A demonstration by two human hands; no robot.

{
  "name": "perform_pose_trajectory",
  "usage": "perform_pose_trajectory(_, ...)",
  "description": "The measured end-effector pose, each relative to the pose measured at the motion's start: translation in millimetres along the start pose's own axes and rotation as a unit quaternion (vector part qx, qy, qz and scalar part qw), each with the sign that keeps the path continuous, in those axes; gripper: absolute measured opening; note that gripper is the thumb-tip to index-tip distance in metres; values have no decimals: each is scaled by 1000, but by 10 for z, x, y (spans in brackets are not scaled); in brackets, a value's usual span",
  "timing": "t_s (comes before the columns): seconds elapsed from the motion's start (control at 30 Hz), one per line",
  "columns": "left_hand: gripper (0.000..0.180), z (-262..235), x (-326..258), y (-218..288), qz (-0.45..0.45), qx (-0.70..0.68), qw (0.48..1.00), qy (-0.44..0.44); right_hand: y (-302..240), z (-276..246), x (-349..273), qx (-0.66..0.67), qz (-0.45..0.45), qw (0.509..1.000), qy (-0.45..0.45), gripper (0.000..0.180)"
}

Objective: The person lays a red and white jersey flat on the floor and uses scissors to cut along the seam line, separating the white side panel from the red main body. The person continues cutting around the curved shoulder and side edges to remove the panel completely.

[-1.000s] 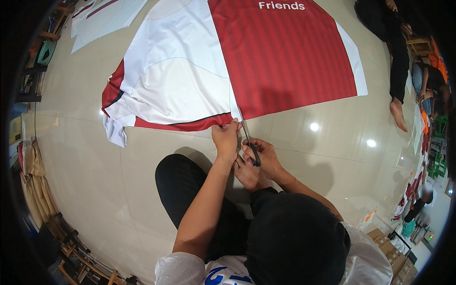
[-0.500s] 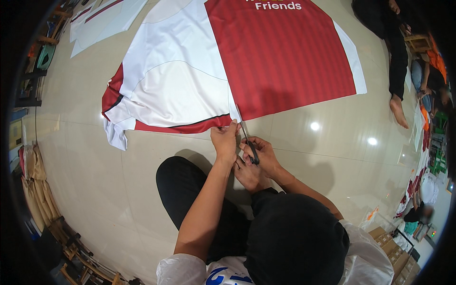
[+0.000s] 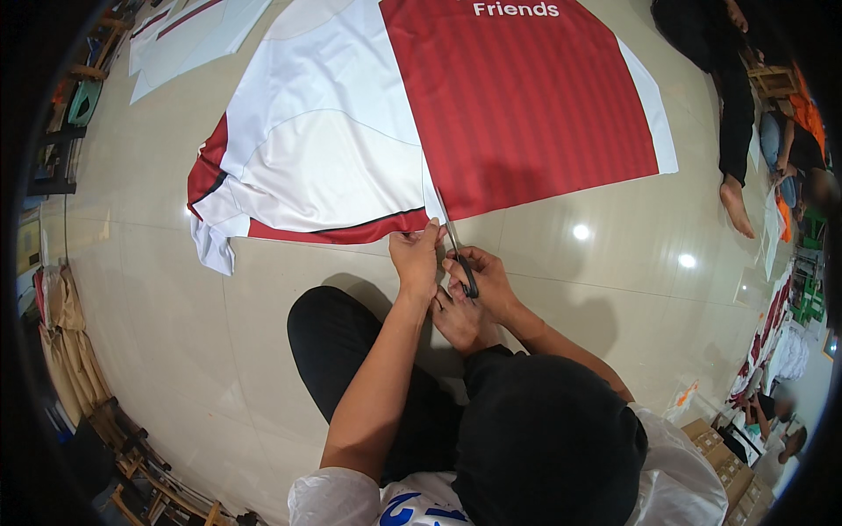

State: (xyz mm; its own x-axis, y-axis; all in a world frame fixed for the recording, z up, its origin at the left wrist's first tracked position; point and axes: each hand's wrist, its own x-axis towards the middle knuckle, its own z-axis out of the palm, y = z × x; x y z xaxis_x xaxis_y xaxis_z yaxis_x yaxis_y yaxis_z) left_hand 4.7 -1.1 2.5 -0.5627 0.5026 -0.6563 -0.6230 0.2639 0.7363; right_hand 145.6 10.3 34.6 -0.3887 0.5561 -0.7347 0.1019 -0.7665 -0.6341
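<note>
- While the large red and white printed fabric [image 3: 456, 131] lies spread on the pale floor [image 3: 263, 351], little has changed over the last second: both hands stay at its near edge.
- Left hand [image 3: 415, 256] pinches that edge, fingers closed on cloth.
- Right hand [image 3: 481, 279], just beside it, stays wrapped around black-handled scissors [image 3: 460, 254], blades at the fabric's red-white seam; cutting looks barely advanced.

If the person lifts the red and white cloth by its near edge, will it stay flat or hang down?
The red and white cloth would probably hang limp: its left end already lies in folds. It looks thin and light, and may slide easily on the glossy floor.
</note>
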Motion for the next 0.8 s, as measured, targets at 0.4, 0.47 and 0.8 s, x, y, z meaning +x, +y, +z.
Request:
perform_pose_trajectory(0.4,37,-33,25,-3,-7,5,1000,-9,-34,25,36,24,13,1000,1,28)
perform_pose_trajectory(0.47,37,-10,18,2,-5,5,1000,-2,-34,8,44,16,20,1000,-1,29)
perform_pose_trajectory(0.8,38,1,-17,48,-4,2,1000,-9,-94,61,105,21,2,1000,2,28)
